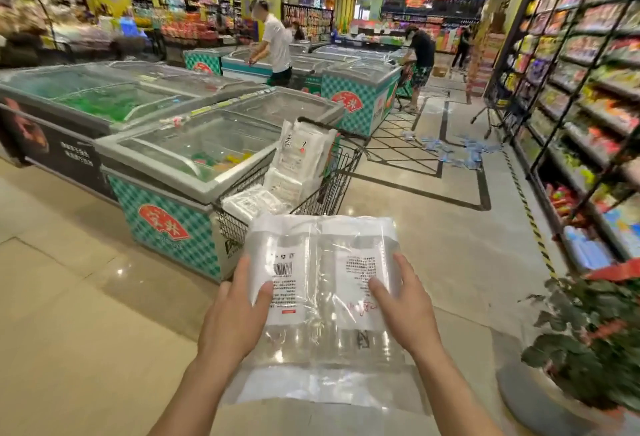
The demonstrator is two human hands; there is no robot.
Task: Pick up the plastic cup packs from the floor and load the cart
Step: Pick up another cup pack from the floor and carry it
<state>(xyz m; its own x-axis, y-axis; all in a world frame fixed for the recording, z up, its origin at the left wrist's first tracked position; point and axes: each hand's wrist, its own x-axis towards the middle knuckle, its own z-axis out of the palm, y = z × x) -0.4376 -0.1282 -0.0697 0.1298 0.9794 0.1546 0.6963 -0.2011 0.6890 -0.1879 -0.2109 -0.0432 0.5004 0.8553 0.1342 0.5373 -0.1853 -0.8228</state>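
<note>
Just short of black wire cart (pixel 332 193), holding clear plastic cup pack (pixel 322 262) w/ L hand (pixel 235 318) & R hand (pixel 405 311), thumbs pressed on top, fingers wrapped round its sides. Keep flat, lift over cart rim, lay onto white packs (pixel 301 155) inside.

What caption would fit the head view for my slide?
Left hand and right hand hold a plastic cup pack before the part-loaded shopping cart.

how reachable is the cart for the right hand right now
Likely yes once nearer: nothing stands between the right hand and the cart, but it and the left hand grip a pack.
</note>
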